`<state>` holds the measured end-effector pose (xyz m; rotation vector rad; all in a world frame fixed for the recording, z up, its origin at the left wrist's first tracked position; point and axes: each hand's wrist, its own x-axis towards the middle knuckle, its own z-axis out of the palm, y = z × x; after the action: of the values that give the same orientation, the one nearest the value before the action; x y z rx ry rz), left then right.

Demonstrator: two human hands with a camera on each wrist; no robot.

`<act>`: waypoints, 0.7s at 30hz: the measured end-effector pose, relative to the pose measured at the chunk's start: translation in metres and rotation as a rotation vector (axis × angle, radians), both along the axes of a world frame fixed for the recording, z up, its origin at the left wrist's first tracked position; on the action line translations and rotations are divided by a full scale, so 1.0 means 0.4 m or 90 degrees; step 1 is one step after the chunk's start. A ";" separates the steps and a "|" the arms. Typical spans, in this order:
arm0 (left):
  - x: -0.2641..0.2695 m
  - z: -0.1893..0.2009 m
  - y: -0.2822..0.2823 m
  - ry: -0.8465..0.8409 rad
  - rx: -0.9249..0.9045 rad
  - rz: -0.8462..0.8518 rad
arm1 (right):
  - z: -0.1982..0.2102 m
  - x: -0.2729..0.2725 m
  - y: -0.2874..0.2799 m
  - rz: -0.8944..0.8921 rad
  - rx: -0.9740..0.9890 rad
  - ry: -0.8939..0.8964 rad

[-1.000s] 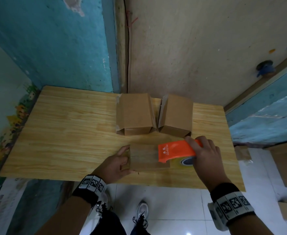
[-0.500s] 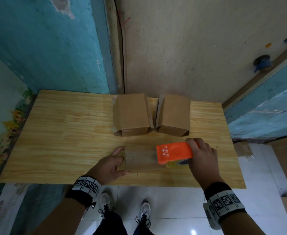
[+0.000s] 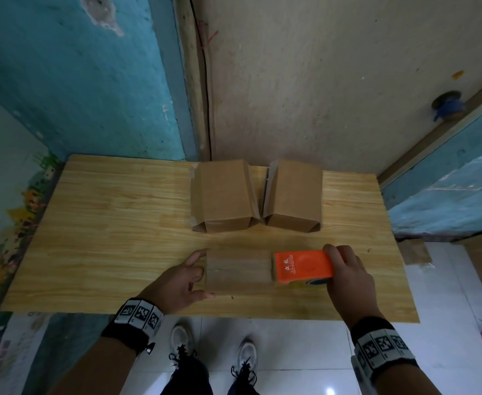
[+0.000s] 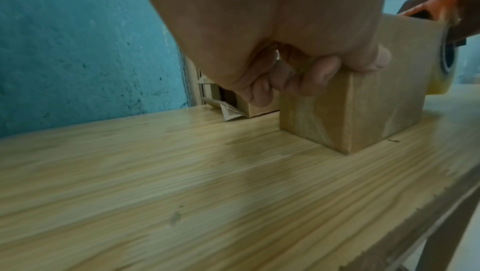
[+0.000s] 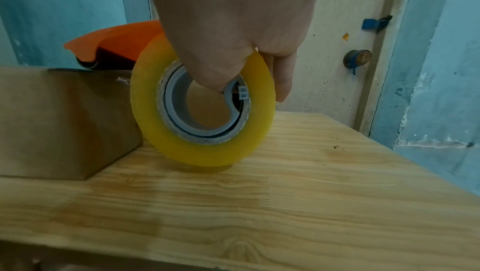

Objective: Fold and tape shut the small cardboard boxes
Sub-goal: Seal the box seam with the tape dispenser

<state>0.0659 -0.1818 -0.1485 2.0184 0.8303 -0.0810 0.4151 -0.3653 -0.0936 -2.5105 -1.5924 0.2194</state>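
teal walls (image 3: 71, 81), wooden table (image 3: 105, 229), tiled floor (image 3: 291, 352)

Right hand (image 5: 233, 29) around yellow tape roll (image 5: 202, 142) — orange dispenser (image 5: 116, 37) over cardboard box (image 5: 64, 121).

The left half of the tabletop (image 3: 105, 223) lies bare. Two boxes (image 3: 222, 195) (image 3: 294, 192) stand touching against the wall, blocking the far middle; a bare strip separates them from the near box (image 3: 238, 269).
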 end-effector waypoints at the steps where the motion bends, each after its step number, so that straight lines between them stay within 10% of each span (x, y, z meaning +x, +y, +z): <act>1: 0.002 0.005 0.000 0.009 0.006 -0.001 | -0.003 0.001 -0.001 0.002 0.002 0.000; 21: -0.008 -0.010 0.006 0.040 0.031 -0.007 | -0.036 0.018 -0.018 -0.010 0.007 0.001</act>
<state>0.0628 -0.1794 -0.1524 2.0745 0.8690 -0.1324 0.4223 -0.3723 -0.1078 -2.5131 -1.5677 0.2098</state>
